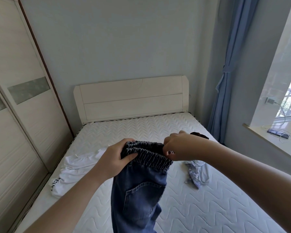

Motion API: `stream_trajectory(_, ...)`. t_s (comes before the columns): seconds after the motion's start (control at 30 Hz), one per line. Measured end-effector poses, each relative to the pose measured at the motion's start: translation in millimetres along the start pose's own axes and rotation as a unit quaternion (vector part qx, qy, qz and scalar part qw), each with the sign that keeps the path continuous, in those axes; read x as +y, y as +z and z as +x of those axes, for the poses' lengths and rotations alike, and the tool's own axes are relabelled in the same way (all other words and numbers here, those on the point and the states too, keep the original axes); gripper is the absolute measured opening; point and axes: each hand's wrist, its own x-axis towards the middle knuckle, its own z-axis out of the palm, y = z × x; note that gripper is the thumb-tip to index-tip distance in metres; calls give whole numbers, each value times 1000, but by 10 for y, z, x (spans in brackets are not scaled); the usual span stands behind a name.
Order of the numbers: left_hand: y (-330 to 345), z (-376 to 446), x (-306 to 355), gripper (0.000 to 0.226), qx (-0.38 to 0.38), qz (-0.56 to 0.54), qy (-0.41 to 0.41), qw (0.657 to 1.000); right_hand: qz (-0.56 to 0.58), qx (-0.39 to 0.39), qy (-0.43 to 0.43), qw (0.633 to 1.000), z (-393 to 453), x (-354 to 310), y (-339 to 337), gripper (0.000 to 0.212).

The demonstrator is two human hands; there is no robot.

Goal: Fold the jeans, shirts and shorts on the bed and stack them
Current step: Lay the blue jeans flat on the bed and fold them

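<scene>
Wardrobe with sliding doors (pixel 18 101) stood along the left wall, close beside the bed (pixel 208 199). White garment with black lettering on one edge (pixel 74 169) lay crumpled on the left part of the mattress, near the bed's left side. Left hand (pixel 112 158) gripped the left end of the jeans' elastic waistband — fingers curled over the top, thumb pressed on the near side. Blue jeans (pixel 139 187) were held up above the mattress at centre, waistband bunched and stretched between the two hands, legs hanging down out of the bottom of the view, a patch pocket facing the camera. Cream headboard (pixel 131 98) stood behind against the pale wall. Right hand (pixel 180 147) pinched the right end of the same waistband, fingers closed on the fabric. Light blue checked shirt (pixel 197 172) lay rumpled on the mattress just right of the jeans, under the right forearm. A dark garment (pixel 200 135) showed partly behind the right hand — type could not be told. Blue curtain (pixel 225 73) hung tied back at right; windowsill (pixel 267 140) carried a dark flat device with white cables (pixel 278 133).
</scene>
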Motion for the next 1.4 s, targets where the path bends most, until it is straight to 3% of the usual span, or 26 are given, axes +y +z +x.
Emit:
stream_trajectory(0.2,-62,-7,-64,36,-5,-11,4,1000,85,67,29,994,-43,54,-5,19)
stream_trajectory(0.37,-125,-36,-198,63,-9,22,11,1000,250,136,56,957,-88,164,13,14)
stream_trajectory(0.57,-117,-14,-113,27,-5,12,66,998,319,185,108,923,-97,177,132,18)
stream_trajectory(0.9,-122,36,-112,25,-22,55,72,996,439,203,146,863,-131,183,253,16)
stream_trajectory(1.03,-99,24,-130,21,-39,79,48,995,389,194,132,891,-138,169,213,17)
stream_trajectory(1.27,-122,-25,46,15,-37,-25,26,999,256,205,66,942,-195,217,153,21)
stream_trajectory(1.4,-144,-26,68,16,-4,-45,-13,999,265,176,26,948,-298,202,251,56)
